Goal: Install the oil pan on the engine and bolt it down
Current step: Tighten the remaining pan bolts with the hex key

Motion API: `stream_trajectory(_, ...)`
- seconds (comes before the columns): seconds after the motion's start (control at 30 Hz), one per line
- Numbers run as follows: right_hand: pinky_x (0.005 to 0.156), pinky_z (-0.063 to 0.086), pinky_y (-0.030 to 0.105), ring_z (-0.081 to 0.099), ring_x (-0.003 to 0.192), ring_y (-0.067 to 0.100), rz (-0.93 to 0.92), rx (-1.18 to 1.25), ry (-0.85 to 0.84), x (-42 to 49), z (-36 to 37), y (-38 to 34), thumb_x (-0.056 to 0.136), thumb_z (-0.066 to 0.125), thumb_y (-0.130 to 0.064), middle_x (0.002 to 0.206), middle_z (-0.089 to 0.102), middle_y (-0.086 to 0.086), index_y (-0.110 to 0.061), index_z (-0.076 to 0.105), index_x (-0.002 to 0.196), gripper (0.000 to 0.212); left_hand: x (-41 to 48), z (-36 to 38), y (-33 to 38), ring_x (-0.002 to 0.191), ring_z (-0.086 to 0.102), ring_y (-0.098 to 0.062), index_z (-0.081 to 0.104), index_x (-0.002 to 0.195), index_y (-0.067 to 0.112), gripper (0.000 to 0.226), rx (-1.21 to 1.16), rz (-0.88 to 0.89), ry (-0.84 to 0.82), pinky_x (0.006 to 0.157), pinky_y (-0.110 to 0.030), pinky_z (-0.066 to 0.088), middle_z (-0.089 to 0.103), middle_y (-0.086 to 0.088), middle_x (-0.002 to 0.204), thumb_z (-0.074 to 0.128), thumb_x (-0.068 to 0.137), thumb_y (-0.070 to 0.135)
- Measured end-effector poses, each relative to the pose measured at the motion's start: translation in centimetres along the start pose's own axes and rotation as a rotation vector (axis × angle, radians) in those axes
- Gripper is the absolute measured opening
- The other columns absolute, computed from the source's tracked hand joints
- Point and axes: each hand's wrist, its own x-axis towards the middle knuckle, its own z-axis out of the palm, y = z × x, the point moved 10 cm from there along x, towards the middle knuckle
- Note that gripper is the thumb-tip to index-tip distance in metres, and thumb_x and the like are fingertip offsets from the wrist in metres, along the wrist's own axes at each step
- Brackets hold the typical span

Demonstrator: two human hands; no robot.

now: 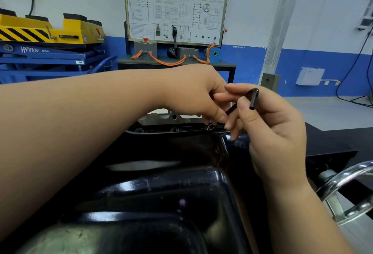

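Right now we are working at the far rim of the glossy black pressed-steel oil pan [161,183], which is sitting on the engine with its stepped sump rising toward us. Our right hand [272,132] is pinching the bend of the slim black L-shaped steel hex key [254,98], its short leg poking up past the thumb. Our left hand [193,96] is curling its fingertips round the key's lower shank, just above the pan's far flange. We are judging that the tip is being steered toward the small round metal bolt head [210,127] showing at that flange. Whether it is seated we cannot tell, since the fingers are hiding it.

The risks are coming from that blind fit. A tip sitting only partway in the socket is likely to slip out and round it. A bolt going in tilted could be cross-threading in the dull grey cast engine edge [161,119] just beyond the pan. The pan's paint is slick and its corners are rounded, so a dropped bolt or key would be sliding off the pan's right side toward the shiny curved metal ring [343,175].
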Motion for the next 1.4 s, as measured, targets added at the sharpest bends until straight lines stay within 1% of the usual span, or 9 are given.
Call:
stream_trajectory(0.23,0.053,0.047,0.018,0.058,0.052,0.010,-0.004,-0.016,0.104,0.0,-0.8,-0.1,0.080,0.067,-0.011,0.077,0.071,0.008,-0.014,0.066,0.081,0.003,0.1,-0.1,-0.4,0.049,0.053,0.004,0.070,0.078,0.017,0.012,0.011,-0.014,0.022,0.051,-0.007,0.037,0.061,0.013,0.055,0.074,0.075,0.027)
stream_trajectory(0.4,0.048,0.045,0.021,0.054,0.046,0.009,0.003,-0.018,0.138,0.0,-1.1,0.1,0.078,0.070,-0.014,0.060,0.060,0.003,-0.014,0.055,0.074,0.016,0.1,0.1,-0.2,0.049,0.055,0.004,0.069,0.073,0.023,0.005,-0.005,-0.010,-0.004,0.048,-0.003,0.034,0.060,0.018,0.051,0.072,0.078,0.024)
stream_trajectory(0.53,0.049,0.046,0.022,0.056,0.055,0.013,-0.016,0.019,0.054,0.0,-0.2,-0.1,0.087,0.058,-0.022,0.078,0.067,0.001,-0.018,0.062,0.089,0.006,0.1,-0.1,-0.4,0.050,0.055,0.003,0.071,0.077,0.016,0.006,0.009,-0.006,0.007,0.053,-0.011,0.041,0.061,0.015,0.053,0.070,0.080,0.021)
stream_trajectory(0.63,0.051,0.047,0.023,0.058,0.060,0.013,-0.018,0.010,0.033,0.0,0.0,0.0,0.091,0.051,-0.011,0.089,0.070,-0.001,-0.020,0.063,0.101,0.019,0.1,-0.3,-0.6,0.048,0.053,0.002,0.067,0.071,0.021,0.009,0.017,-0.017,0.028,0.052,-0.017,0.044,0.062,0.015,0.053,0.069,0.079,0.023)
stream_trajectory(0.73,0.050,0.046,0.022,0.059,0.058,0.013,-0.014,-0.016,0.075,0.1,-0.4,0.0,0.090,0.051,-0.006,0.088,0.071,0.000,-0.020,0.065,0.098,0.022,0.0,-0.2,-0.4,0.044,0.052,0.005,0.064,0.068,0.022,0.013,-0.009,-0.015,0.021,0.045,-0.005,0.034,0.060,0.018,0.050,0.069,0.080,0.022)
stream_trajectory(0.97,0.047,0.047,0.021,0.060,0.053,0.012,0.021,0.000,0.176,0.0,-1.4,0.5,0.077,0.068,-0.011,0.075,0.069,-0.004,-0.026,0.058,0.073,0.019,0.1,-0.1,-0.3,0.047,0.053,0.005,0.067,0.071,0.024,0.009,-0.020,-0.010,0.030,0.048,-0.003,0.034,0.059,0.017,0.051,0.072,0.076,0.029)
stream_trajectory(1.17,0.048,0.048,0.025,0.057,0.056,0.012,-0.001,-0.025,0.078,0.2,-0.5,0.1,0.084,0.065,-0.012,0.077,0.067,0.006,-0.018,0.064,0.084,0.006,0.0,0.1,-0.2,0.045,0.055,0.005,0.067,0.070,0.021,0.012,-0.014,-0.006,-0.010,0.046,-0.003,0.036,0.062,0.016,0.051,0.070,0.081,0.019)
stream_trajectory(1.3,0.051,0.048,0.025,0.058,0.062,0.011,0.023,-0.045,0.021,0.0,0.1,0.4,0.089,0.054,-0.008,0.091,0.072,-0.001,-0.021,0.067,0.100,0.021,0.0,0.0,-0.4,0.050,0.057,0.004,0.065,0.071,0.022,0.013,-0.022,-0.015,-0.014,0.050,-0.005,0.038,0.062,0.017,0.053,0.068,0.082,0.018)
stream_trajectory(1.4,0.050,0.048,0.022,0.059,0.062,0.010,0.045,-0.039,0.053,0.1,-0.2,0.4,0.085,0.058,-0.006,0.085,0.073,0.001,-0.018,0.069,0.093,0.017,0.0,0.1,-0.4,0.050,0.057,0.004,0.065,0.071,0.020,0.010,-0.018,-0.021,-0.009,0.049,-0.004,0.036,0.062,0.016,0.052,0.069,0.081,0.022)
